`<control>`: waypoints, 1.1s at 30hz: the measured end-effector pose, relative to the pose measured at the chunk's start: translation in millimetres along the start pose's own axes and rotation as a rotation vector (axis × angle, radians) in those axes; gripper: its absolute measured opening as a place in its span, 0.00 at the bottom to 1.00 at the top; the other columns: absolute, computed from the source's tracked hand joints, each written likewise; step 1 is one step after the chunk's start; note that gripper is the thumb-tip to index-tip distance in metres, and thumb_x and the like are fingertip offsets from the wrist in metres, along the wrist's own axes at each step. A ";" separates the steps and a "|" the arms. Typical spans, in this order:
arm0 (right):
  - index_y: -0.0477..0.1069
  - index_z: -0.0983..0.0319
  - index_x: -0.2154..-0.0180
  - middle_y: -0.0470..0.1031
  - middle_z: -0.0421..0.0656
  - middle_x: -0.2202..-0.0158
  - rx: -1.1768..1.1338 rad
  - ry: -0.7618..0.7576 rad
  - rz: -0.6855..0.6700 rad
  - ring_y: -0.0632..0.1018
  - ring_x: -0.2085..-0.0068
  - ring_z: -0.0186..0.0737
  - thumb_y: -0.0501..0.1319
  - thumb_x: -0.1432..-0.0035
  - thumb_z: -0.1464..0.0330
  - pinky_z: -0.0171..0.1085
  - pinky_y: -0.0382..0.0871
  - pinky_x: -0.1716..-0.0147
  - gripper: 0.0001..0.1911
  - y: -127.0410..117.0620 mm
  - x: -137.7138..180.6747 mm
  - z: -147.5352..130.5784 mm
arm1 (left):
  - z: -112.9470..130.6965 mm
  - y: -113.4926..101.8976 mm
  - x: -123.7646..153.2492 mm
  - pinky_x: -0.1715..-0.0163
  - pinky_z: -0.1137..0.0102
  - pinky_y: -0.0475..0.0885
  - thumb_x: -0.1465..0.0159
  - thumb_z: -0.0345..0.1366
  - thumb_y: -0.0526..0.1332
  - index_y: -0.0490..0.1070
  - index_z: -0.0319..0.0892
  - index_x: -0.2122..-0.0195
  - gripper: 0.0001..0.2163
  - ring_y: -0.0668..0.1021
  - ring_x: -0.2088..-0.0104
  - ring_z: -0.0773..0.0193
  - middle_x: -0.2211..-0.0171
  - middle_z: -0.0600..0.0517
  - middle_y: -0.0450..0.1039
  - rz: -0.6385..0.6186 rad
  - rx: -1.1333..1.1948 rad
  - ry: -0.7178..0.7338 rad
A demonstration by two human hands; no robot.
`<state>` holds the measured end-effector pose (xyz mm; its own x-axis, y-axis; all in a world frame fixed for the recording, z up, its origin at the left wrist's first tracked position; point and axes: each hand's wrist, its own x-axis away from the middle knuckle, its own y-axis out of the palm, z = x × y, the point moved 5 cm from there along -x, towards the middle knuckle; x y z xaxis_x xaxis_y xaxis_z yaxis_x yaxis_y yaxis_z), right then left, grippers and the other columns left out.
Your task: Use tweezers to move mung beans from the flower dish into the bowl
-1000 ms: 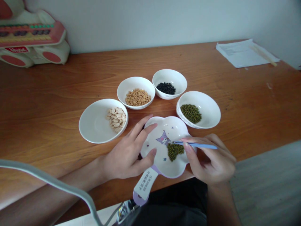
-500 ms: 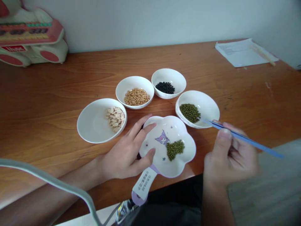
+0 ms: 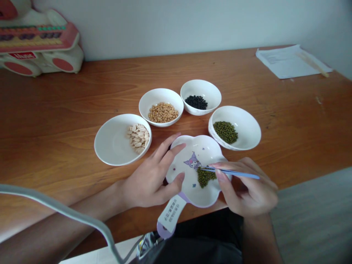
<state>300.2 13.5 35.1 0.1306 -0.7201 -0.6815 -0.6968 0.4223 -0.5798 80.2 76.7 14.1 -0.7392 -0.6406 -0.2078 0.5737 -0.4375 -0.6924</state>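
A flower-shaped white plate (image 3: 198,192) with a cartoon print and a purple handle lies at the table's near edge, holding a small heap of green mung beans (image 3: 205,177). My left hand (image 3: 154,178) grips the plate's left rim, thumb on the inside. My right hand (image 3: 247,189) pinches blue tweezers (image 3: 231,171) whose tips rest on the bean heap. Just beyond stands a white bowl with green mung beans (image 3: 234,127).
Three more white bowls sit in an arc: pale seeds (image 3: 122,139), soybeans (image 3: 161,107), black beans (image 3: 200,96). A toy keyboard (image 3: 38,40) stands at the back left, papers (image 3: 291,60) at the back right. A grey cable (image 3: 68,214) crosses the lower left.
Half a second ago my right hand held the tweezers at the green-bean bowl's rim; it has swung back left so the tips are on the plate's heap. My left hand has stayed put.
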 end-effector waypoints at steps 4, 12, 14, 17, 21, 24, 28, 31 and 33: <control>0.79 0.59 0.51 0.89 0.43 0.60 0.002 -0.007 -0.021 0.87 0.66 0.40 0.69 0.36 0.80 0.41 0.76 0.68 0.15 1.5 1.6 -0.1 | -0.5 -0.5 -0.3 0.22 0.48 0.65 0.23 0.38 0.59 0.51 0.39 0.24 0.29 0.60 0.20 0.41 0.21 0.31 0.49 0.006 -0.001 0.008; 0.79 0.60 0.53 0.89 0.43 0.60 0.008 -0.015 -0.063 0.88 0.65 0.39 0.68 0.35 0.80 0.40 0.75 0.69 0.13 1.6 -1.7 -1.1 | -0.3 0.2 -0.9 0.23 0.45 0.64 0.23 0.37 0.61 0.50 0.42 0.24 0.30 0.60 0.20 0.39 0.21 0.32 0.49 -0.003 0.010 0.002; 0.80 0.60 0.53 0.89 0.42 0.60 0.036 -0.011 -0.022 0.87 0.66 0.40 0.68 0.36 0.80 0.39 0.76 0.69 0.13 -1.1 2.1 0.1 | -0.3 0.0 -1.0 0.22 0.45 0.64 0.24 0.36 0.61 0.51 0.42 0.24 0.30 0.60 0.20 0.39 0.21 0.32 0.49 -0.001 0.013 0.005; 0.83 0.57 0.51 0.89 0.40 0.59 0.102 0.083 0.245 0.88 0.65 0.41 0.68 0.36 0.79 0.40 0.78 0.67 0.15 -10.5 9.7 7.3 | -0.6 -0.3 -0.4 0.23 0.44 0.64 0.24 0.36 0.61 0.51 0.40 0.24 0.31 0.60 0.20 0.38 0.21 0.30 0.49 0.002 0.013 0.009; 0.84 0.56 0.48 0.88 0.42 0.57 0.147 0.302 0.654 0.87 0.63 0.41 0.67 0.31 0.75 0.40 0.82 0.63 0.14 -17.6 20.4 19.5 | -0.4 -0.7 0.5 0.23 0.45 0.64 0.23 0.37 0.61 0.51 0.40 0.24 0.30 0.60 0.20 0.40 0.21 0.31 0.49 0.007 -0.005 0.005; 0.84 0.58 0.48 0.88 0.43 0.58 0.115 0.334 0.657 0.87 0.63 0.42 0.66 0.29 0.73 0.41 0.82 0.63 0.12 -15.9 20.2 21.2 | 0.2 -0.8 0.4 0.22 0.46 0.64 0.23 0.37 0.60 0.52 0.39 0.24 0.29 0.60 0.20 0.41 0.21 0.30 0.49 0.006 -0.014 0.005; 0.83 0.59 0.55 0.87 0.40 0.64 0.056 0.120 0.376 0.85 0.69 0.39 0.69 0.35 0.75 0.38 0.75 0.72 0.09 -14.7 11.6 8.8 | -0.2 -0.7 0.1 0.22 0.46 0.64 0.23 0.37 0.60 0.51 0.40 0.24 0.30 0.60 0.20 0.40 0.21 0.30 0.49 -0.002 -0.009 -0.001; 0.81 0.61 0.56 0.88 0.41 0.63 0.042 0.002 0.093 0.84 0.70 0.38 0.69 0.38 0.78 0.38 0.73 0.72 0.10 -8.5 3.7 -0.4 | -0.5 -0.8 0.1 0.23 0.46 0.64 0.23 0.37 0.60 0.50 0.42 0.23 0.31 0.60 0.20 0.41 0.21 0.32 0.48 -0.004 0.000 -0.003; 0.80 0.61 0.55 0.88 0.42 0.63 0.010 -0.010 0.029 0.85 0.70 0.38 0.69 0.37 0.79 0.40 0.74 0.71 0.11 -6.7 0.1 -2.5 | -0.3 -1.0 0.2 0.22 0.46 0.64 0.23 0.37 0.60 0.49 0.42 0.23 0.31 0.59 0.20 0.41 0.21 0.32 0.48 -0.003 0.003 0.000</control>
<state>303.1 9.2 40.0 0.1175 -0.7019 -0.7025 -0.6933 0.4485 -0.5641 79.4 77.1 14.6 -0.7410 -0.6392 -0.2060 0.5726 -0.4411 -0.6911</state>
